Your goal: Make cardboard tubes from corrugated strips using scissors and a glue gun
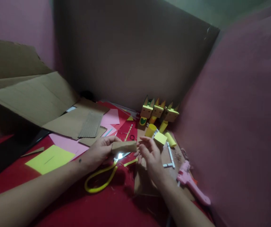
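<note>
At the centre of the frame, the left hand [103, 148] has its grip clamped on a folded or rolled brown cardboard piece [124, 147]; its thumb and fingers are partly hidden. The right hand [151, 156] is at the piece's right end, fingers curled; whether its grip touches is hard to tell. Just below, yellow-handled scissors [95, 190] have blades partly covered. The left edge cuts off a cardboard box [31, 94]. At lower right, the pink glue gun's [193, 183] nozzle is hard to make out.
</note>
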A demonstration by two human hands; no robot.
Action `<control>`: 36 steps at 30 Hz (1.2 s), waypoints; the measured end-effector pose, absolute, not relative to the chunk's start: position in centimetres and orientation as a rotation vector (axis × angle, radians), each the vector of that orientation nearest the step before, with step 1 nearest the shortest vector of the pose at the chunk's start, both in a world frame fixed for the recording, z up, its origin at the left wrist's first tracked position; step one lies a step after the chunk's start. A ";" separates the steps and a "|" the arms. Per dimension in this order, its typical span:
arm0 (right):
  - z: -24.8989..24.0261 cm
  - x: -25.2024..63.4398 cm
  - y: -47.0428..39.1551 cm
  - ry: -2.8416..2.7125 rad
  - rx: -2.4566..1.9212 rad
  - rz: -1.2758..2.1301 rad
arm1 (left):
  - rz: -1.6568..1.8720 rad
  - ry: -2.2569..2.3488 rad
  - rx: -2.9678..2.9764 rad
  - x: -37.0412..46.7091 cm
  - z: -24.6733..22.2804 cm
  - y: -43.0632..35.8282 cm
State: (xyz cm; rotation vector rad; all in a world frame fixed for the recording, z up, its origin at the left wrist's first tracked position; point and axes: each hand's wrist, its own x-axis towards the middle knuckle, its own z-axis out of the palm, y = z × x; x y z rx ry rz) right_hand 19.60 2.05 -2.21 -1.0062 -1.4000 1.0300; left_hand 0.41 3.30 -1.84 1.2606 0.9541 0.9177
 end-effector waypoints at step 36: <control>-3.2 18.7 2.2 -0.935 -0.803 1.806 | 0.994 1.282 2.029 0.5 -2.1 2.4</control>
